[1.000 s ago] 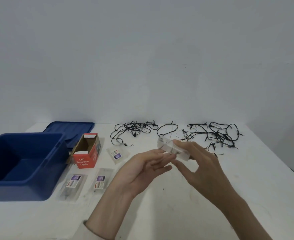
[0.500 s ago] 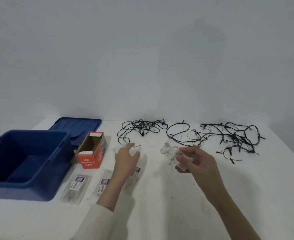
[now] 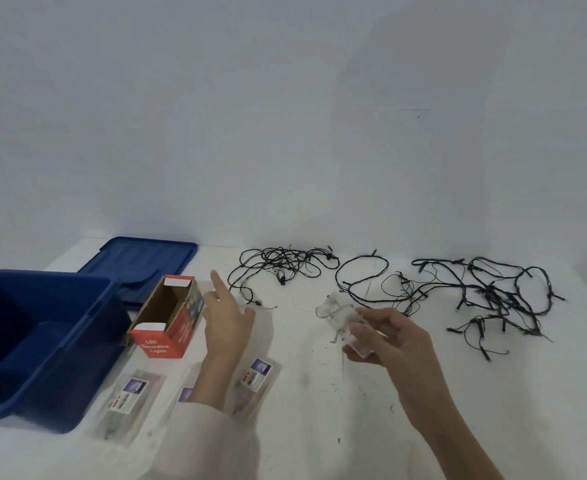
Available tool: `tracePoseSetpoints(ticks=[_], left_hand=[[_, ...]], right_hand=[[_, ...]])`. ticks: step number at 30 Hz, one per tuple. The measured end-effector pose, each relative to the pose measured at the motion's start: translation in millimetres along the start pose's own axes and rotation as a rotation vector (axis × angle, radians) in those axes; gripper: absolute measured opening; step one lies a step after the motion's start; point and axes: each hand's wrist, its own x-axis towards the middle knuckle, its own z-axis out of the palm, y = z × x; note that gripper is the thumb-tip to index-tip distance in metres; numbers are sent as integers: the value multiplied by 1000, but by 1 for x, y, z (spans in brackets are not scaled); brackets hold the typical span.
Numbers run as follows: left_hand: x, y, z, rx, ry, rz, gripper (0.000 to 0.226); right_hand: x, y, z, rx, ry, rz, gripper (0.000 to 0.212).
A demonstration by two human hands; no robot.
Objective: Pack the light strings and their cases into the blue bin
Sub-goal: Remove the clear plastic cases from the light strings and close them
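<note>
A red carton (image 3: 162,344) with the words "LED Decorative Lights" lies on the white desk (image 3: 319,410) with its open side turned up, and I take it as the reference. Just beside it on the left stands the blue bin (image 3: 88,317), open on top. Behind the carton, a little to the left, the blue lid (image 3: 139,261) lies flat on the desk.

Just to the right of the carton the left hand (image 3: 228,323) hovers above the desk. Its fingers are loosely spread, the index finger (image 3: 217,282) is straight and points away from the person, and it holds nothing. A pale sleeve (image 3: 209,438) covers the forearm.

Further to the right of the carton the right hand (image 3: 399,344) is raised over the desk. Its thumb and curled fingers pinch a small clear case (image 3: 340,317), and a thin wire shows through the plastic.

In front of the carton, nearer to the person, three flat labelled cases lie on the desk: the first case (image 3: 129,403) slightly to the left, the second case (image 3: 186,393) partly hidden under the left forearm, and the third case (image 3: 257,375) to the right.

Behind the carton and to its right the dark light strings lie loose on the desk: a small tangle (image 3: 281,261), then a wide loop (image 3: 364,275), and farthest right a large tangle (image 3: 493,292).
</note>
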Motion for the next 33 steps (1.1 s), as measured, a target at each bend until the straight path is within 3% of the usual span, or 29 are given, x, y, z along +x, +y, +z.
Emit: tracePoseSetpoints(ticks=[4, 6, 10, 14, 18, 21, 23, 26, 31, 33], left_hand=[[11, -7, 8, 139, -158, -131, 96], [14, -15, 12, 219, -239, -167, 89], [8, -11, 4, 145, -185, -126, 75], [-15, 28, -15, -146, -86, 11, 78], [-55, 79, -21, -690, -214, 38, 32], [-80, 99, -19, -933, -270, 68, 37], [-90, 107, -19, -1012, -252, 88, 53], [-101, 120, -19, -1095, -256, 61, 83], [-111, 137, -17, -1129, -281, 113, 32], [-111, 141, -17, -1132, -277, 112, 55]], right_hand=[[5, -8, 6, 50, -51, -2, 13], [5, -8, 8, 50, -69, 4, 13], [7, -6, 5, 50, -77, 32, 13], [9, -18, 5, 234, -86, 65, 21], [8, -36, 14, 530, -211, 110, 27], [7, -43, 14, 558, -150, 11, 22], [8, -46, 10, 539, -49, -82, 13], [8, -48, 4, 477, 67, -171, 17], [5, -47, 2, 356, 157, -245, 12], [4, -49, 1, 319, 165, -284, 9]])
